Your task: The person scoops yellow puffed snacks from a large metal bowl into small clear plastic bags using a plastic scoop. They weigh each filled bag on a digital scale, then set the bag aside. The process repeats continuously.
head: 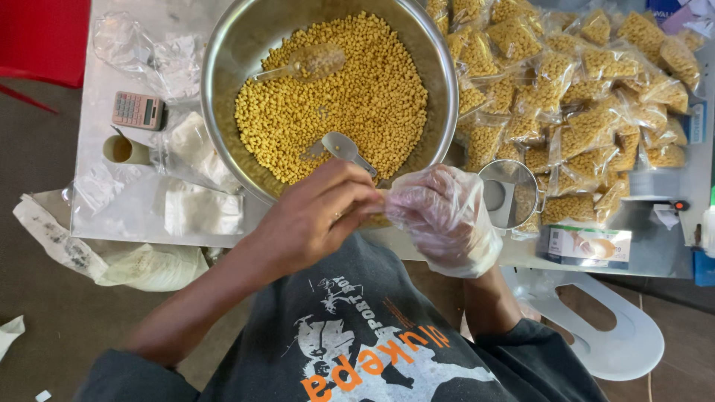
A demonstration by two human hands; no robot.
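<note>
A person's bare left hand (316, 223) and plastic-gloved right hand (447, 219) meet at the near rim of a large steel bowl (223, 45) heaped with yellow pellets (335, 97), fingers closed together on a small filled packet (377, 218), mostly hidden between them. A metal scoop (342, 147) rests in the pellets. Sealed packets (588, 126) pile up on the worktop (134, 216) beyond. Keeping the packet mouth upright and pinched firmly should prevent spills.
</note>
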